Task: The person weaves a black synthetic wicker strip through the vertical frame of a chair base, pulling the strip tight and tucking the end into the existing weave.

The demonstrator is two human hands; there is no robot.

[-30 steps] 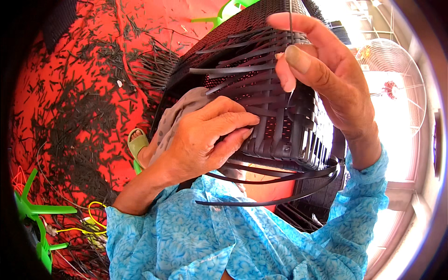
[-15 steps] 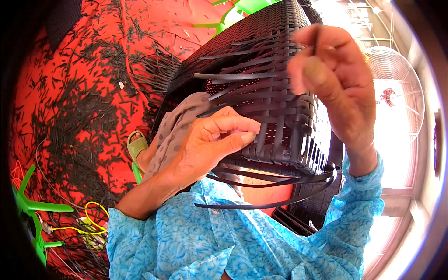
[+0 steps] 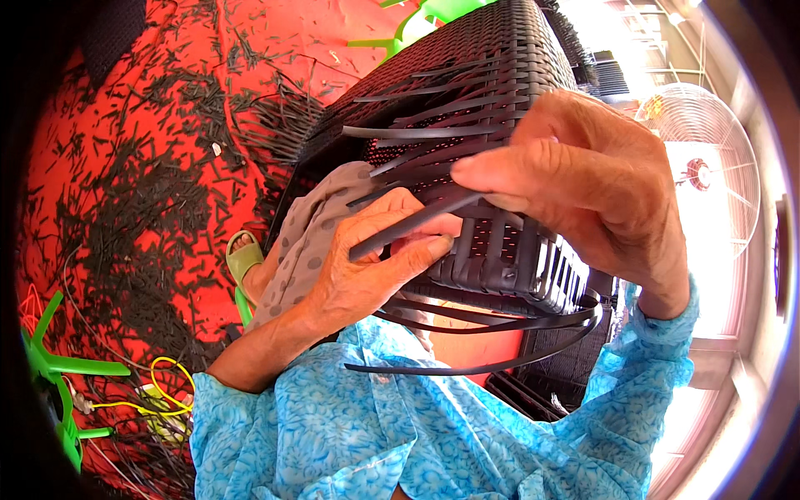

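Note:
A large black woven wicker piece (image 3: 533, 62) is tilted in front of me, with loose flat strip ends jutting out from its side. At its near lower corner my left hand (image 3: 379, 250) is closed, thumb and forefinger pinched together against the weave; what lies between them is hidden. Just above it, my right hand (image 3: 596, 171) grips a flat dark strip (image 3: 417, 223) between thumb and fingers. The strip's free end slants down to the left, passing in front of my left hand. Several long loose strips (image 3: 500, 364) curve out below the woven corner.
Black strip offcuts (image 3: 142, 217) litter the red floor covering (image 3: 275, 33) at left. Green plastic legs (image 3: 83, 367) and a yellow cable (image 3: 171, 387) lie at lower left. A green chair (image 3: 412, 33) is beyond the weave. At right stands a large fan (image 3: 698, 173).
My right hand has come down and turned inward from its raised place, bringing the strip across in front of my left hand. My left hand stays at the woven corner.

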